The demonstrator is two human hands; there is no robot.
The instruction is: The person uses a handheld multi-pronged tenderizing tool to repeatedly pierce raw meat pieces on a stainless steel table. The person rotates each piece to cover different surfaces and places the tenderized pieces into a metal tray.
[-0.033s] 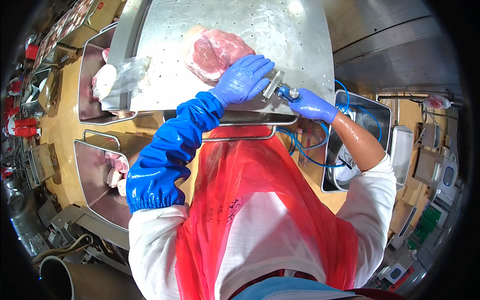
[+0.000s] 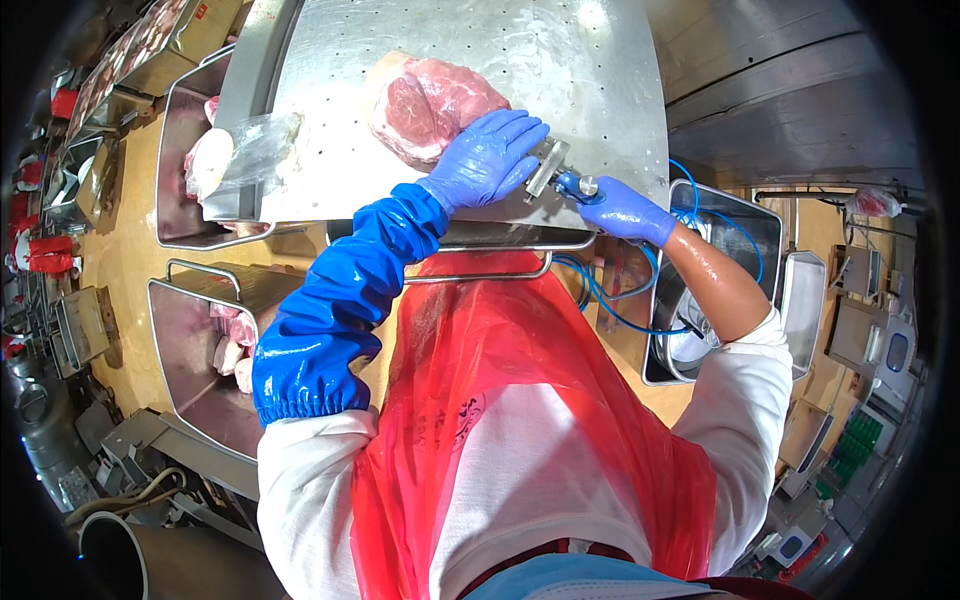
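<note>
A large raw cut of meat [image 2: 425,105], pink with a pale fat edge, lies on the perforated metal worktop [image 2: 330,170]. My left hand [image 2: 485,160], in a purple-blue glove below a blue sleeve cover, rests flat against its near right side with the fingers stretched out. To the right, my gloved right hand [image 2: 625,212] is closed around a metal tool [image 2: 553,172] with a blue body and a flat crossbar head. The head is close to my left fingertips; whether it touches them or the meat I cannot tell.
A clear plastic sheet [image 2: 262,150] lies at the worktop's left edge. Metal bins [image 2: 185,330] holding pieces of meat stand left. Blue hoses [image 2: 610,290] run below the worktop to a metal tub [image 2: 765,250] on the right. A bent metal rail [image 2: 480,278] is at my front.
</note>
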